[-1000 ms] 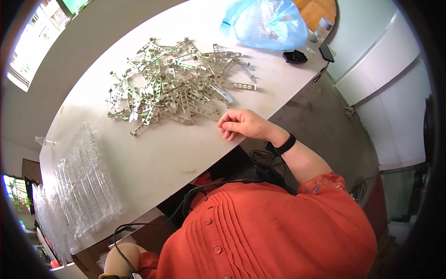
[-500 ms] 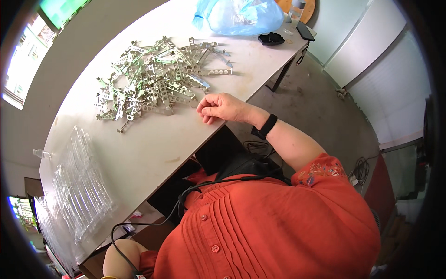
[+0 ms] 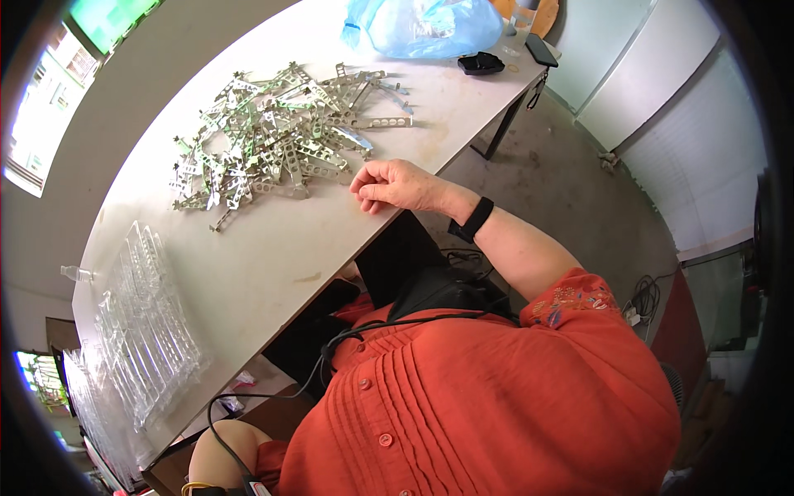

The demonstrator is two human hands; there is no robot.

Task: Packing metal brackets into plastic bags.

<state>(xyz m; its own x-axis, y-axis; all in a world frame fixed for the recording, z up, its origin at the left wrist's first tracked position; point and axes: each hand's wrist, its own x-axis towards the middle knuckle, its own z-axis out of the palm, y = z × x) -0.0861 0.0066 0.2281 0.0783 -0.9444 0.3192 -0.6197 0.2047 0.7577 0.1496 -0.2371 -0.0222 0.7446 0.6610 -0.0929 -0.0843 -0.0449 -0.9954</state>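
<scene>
My right hand (image 3: pixel 397 185) rests at the near edge of the white table (image 3: pixel 256 281), with a black band round the wrist. Its fingers are loosely curled and the thumb lies against them; I see nothing held in it. Just beyond and to its left spreads a tangled heap of perforated metal strips (image 3: pixel 273 140), silvery with greenish glints. The hand is close to the heap's near right side, apart from it. Of my left arm (image 3: pixel 222 455) only a bent part shows at the lower left; the left hand is out of the picture.
Clear plastic trays (image 3: pixel 149 331) lie stacked at the table's left end, beside a small clear bottle (image 3: pixel 76 273). At the far end are a blue plastic bag (image 3: pixel 422 29), a black case (image 3: pixel 481 64) and a phone (image 3: pixel 542 50). A black cable (image 3: pixel 217 417) crosses my front.
The view has shifted very slightly. My right hand keeps its place and curled shape, and the metal heap is unchanged.
</scene>
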